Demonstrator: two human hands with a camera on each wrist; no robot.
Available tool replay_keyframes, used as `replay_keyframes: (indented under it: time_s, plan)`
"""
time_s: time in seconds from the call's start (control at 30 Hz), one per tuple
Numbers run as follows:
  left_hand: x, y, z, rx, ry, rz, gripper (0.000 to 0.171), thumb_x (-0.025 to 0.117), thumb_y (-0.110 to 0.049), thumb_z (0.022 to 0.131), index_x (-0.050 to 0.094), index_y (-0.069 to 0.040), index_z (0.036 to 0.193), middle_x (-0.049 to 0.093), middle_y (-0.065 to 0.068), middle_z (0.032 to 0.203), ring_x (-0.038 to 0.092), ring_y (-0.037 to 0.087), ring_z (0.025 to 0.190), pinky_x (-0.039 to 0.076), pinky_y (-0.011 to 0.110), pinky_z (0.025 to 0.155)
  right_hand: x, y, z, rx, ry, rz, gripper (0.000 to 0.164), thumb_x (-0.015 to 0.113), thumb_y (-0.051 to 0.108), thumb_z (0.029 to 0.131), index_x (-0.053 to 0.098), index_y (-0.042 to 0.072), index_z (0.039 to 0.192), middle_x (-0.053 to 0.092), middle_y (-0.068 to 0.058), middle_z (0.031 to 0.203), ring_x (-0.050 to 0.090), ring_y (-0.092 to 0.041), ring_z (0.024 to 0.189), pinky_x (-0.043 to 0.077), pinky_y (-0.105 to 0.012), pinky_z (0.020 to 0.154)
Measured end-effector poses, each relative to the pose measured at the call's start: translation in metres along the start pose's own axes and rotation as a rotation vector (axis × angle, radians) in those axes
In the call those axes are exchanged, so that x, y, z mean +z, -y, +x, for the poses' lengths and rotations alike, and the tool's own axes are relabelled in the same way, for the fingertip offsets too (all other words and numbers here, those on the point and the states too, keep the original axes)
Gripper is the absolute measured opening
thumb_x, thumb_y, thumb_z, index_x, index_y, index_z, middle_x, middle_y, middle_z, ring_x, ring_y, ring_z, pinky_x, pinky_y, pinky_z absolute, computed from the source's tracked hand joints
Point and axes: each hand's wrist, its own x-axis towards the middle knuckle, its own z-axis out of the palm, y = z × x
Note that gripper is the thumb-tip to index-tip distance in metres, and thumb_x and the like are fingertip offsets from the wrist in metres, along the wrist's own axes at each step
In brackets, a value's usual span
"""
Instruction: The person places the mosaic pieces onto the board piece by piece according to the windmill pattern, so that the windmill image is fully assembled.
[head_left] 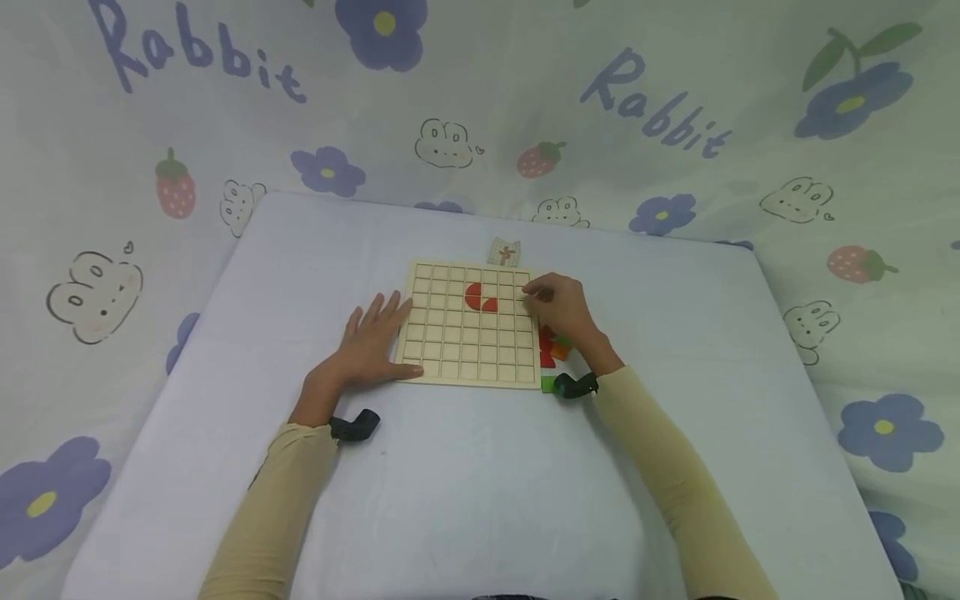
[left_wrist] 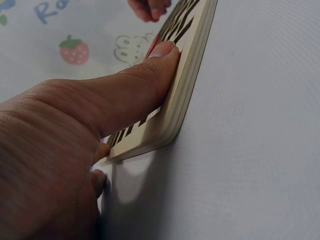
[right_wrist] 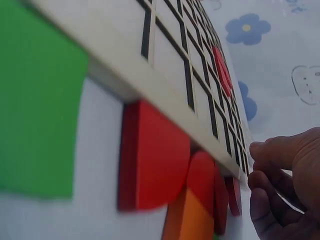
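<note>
A pale wooden grid board [head_left: 442, 350] lies on the white table. My left hand [head_left: 367, 342] rests at its left side with fingers spread; the thumb [left_wrist: 150, 70] presses on the board's near left corner. Two red rounded pieces, a larger one [head_left: 472, 297] and a smaller one [head_left: 490, 305], sit in cells toward the back of the grid. My right hand [head_left: 558, 307] hovers at the board's right edge, its fingers [right_wrist: 275, 152] loosely bent, with no piece showing between the fingertips. Beneath that wrist several loose pieces lie along the edge, including a red one [right_wrist: 155, 155].
Also beside the right edge are an orange block [right_wrist: 187, 217] and a green block [right_wrist: 40, 105]. A small paper card with a printed grid and figure [head_left: 505, 252] lies behind the board. A patterned curtain [head_left: 480, 100] hangs behind the table.
</note>
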Motion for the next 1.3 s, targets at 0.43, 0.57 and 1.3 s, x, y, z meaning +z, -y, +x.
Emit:
replay_keyframes:
  time_s: [0.43, 0.57, 1.3]
  plan:
    - [0.001, 0.0, 0.001, 0.007, -0.01, -0.003, 0.12, 0.076, -0.06, 0.075, 0.008, -0.01, 0.159, -0.002, 0.014, 0.164, -0.011, 0.033, 0.148, -0.01, 0.057, 0.114, -0.021, -0.02, -0.011, 0.121, 0.126, -0.123, 0.031, 0.073, 0.026, 0.089, 0.073, 0.01, 0.115, 0.06, -0.005, 0.103, 0.054, -0.024, 0.085, 0.05, -0.034, 0.064]
    - [0.001, 0.0, 0.001, 0.007, -0.01, -0.003, 0.12, 0.076, -0.061, 0.075, 0.008, -0.011, 0.159, -0.002, 0.013, 0.164, -0.011, 0.032, 0.148, -0.01, 0.057, 0.114, -0.022, -0.019, -0.01, 0.133, 0.177, -0.124, 0.027, 0.073, 0.026, 0.089, 0.074, 0.011, 0.112, 0.058, -0.004, 0.103, 0.055, -0.024, 0.083, 0.052, -0.034, 0.061]
    - [0.0, -0.001, 0.001, 0.002, -0.007, 0.012, 0.119, 0.076, -0.061, 0.075, 0.007, -0.011, 0.159, -0.002, 0.013, 0.164, -0.011, 0.032, 0.148, -0.009, 0.056, 0.114, -0.021, -0.012, -0.007, 0.111, 0.007, 0.125, 0.022, 0.07, 0.01, 0.093, 0.071, 0.012, 0.114, 0.064, -0.003, 0.112, 0.067, -0.022, 0.099, 0.054, -0.037, 0.088]
